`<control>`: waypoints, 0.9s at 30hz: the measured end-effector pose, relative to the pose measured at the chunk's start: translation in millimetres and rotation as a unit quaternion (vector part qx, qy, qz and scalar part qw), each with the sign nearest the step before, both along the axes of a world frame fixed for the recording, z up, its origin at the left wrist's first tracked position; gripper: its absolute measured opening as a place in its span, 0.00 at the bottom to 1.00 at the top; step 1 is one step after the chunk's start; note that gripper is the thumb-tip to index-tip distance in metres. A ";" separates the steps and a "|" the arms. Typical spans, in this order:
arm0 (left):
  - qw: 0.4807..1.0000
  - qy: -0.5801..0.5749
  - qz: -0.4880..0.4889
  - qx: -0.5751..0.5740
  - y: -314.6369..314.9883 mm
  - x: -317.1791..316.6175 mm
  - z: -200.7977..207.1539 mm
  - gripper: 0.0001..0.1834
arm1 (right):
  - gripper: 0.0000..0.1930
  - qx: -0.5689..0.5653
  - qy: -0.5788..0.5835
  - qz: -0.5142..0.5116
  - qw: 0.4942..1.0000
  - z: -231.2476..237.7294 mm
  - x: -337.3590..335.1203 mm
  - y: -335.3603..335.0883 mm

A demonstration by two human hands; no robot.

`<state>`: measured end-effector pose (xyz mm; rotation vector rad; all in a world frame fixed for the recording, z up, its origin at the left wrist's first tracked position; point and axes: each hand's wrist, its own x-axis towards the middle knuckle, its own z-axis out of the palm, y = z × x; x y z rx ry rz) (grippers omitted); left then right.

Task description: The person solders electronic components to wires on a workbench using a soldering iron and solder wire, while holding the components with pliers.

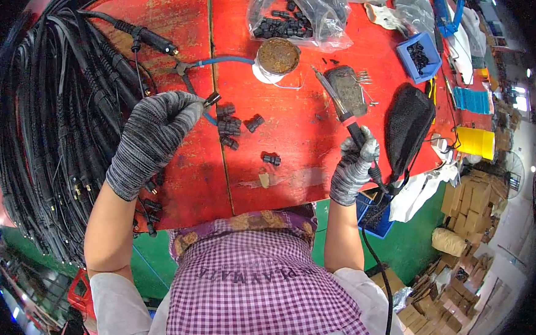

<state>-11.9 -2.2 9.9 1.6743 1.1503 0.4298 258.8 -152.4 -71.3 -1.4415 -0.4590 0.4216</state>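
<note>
My left hand (153, 136), in a grey striped glove, pinches a small dark cylindrical connector piece (213, 98) between thumb and fingertips, above the red table. In my right hand (354, 170), also gloved, is a soldering iron (351, 125) with a red and black handle. Its metal tip points away, up and to the left, toward a round tin of brown crusted material (278, 56). A dark grey block (347, 89) lies just right of the iron's shaft. Several black plastic connector parts (229, 126) sit to the right of my left hand.
Black cables (56, 118) with connector ends cover the table's left side. Blue-handled pliers (228, 60) lie beyond my left hand. A clear bag (299, 16) of black parts is at the back. To the right are a blue bin (419, 57) and a black mesh pouch (409, 124).
</note>
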 end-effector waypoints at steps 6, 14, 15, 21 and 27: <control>1.000 -0.002 -0.004 -0.001 0.7 -1.1 0.2 0.07 | 0.25 -0.001 0.000 -0.003 1.000 0.8 -1.0 0.2; 1.000 0.011 -0.002 0.018 -0.4 -0.6 2.0 0.08 | 0.24 0.000 -0.010 -0.003 1.000 2.7 -1.3 -0.9; 1.000 0.015 -0.003 0.021 0.0 -0.9 1.3 0.08 | 0.24 0.000 -0.010 -0.003 1.000 2.6 -0.8 -1.2; 0.999 0.006 -0.017 0.033 1.9 1.2 4.8 0.08 | 0.24 0.010 -0.001 0.001 1.000 2.5 5.3 -4.0; 0.990 0.010 -0.037 0.138 5.1 -2.7 -4.0 0.07 | 0.23 0.186 0.369 0.121 0.903 34.0 5.2 -6.8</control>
